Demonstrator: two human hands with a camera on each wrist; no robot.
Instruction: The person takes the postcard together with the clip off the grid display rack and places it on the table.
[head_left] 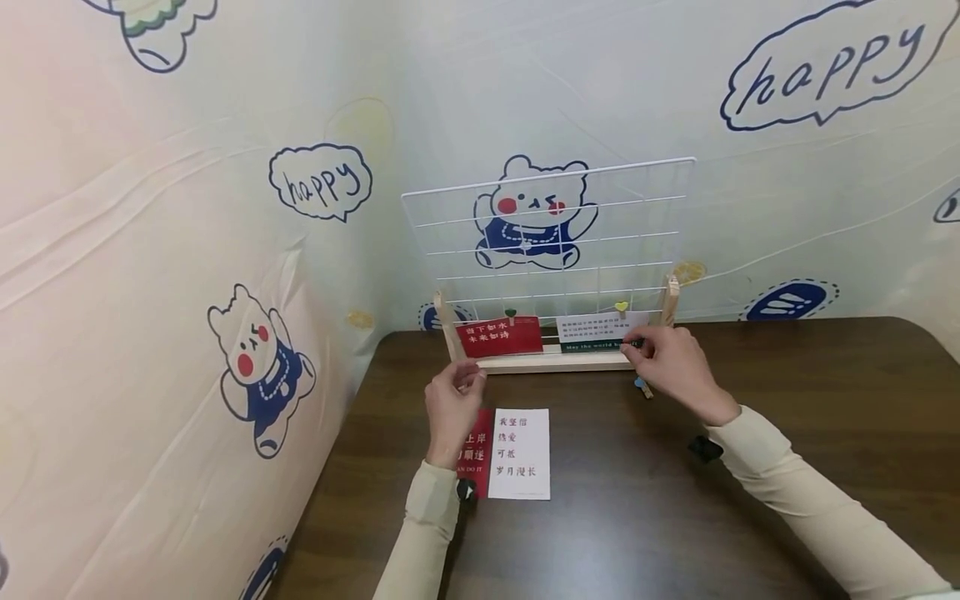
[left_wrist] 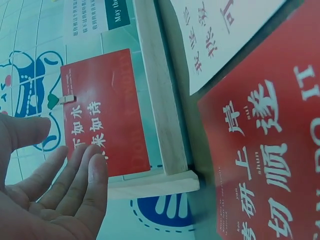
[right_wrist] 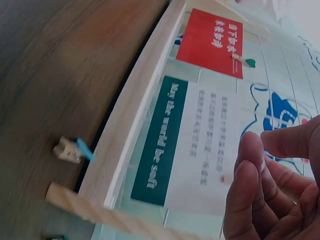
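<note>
A white wire grid (head_left: pixel 555 250) stands in a wooden base (head_left: pixel 555 364). A red card (head_left: pixel 501 337) hangs on its left, held by a green heart clip (head_left: pixel 511 313). Beside it hangs a white card with a green band (head_left: pixel 592 331), under a yellow heart clip (head_left: pixel 621 307). My left hand (head_left: pixel 454 404) hovers near the base's left end, fingers loosely bent and holding nothing, as the left wrist view shows. My right hand (head_left: pixel 675 367) is at the white card's right side, thumb and forefinger close together, nothing visible between them in the right wrist view.
On the brown table (head_left: pixel 750 475) lie a second red card (head_left: pixel 480 467), partly hidden by the left wrist, and a white card with red writing (head_left: pixel 522 454). A small wooden clip with a blue heart (head_left: pixel 643 387) lies before the base. Printed cloth (head_left: pixel 360 275) hangs behind.
</note>
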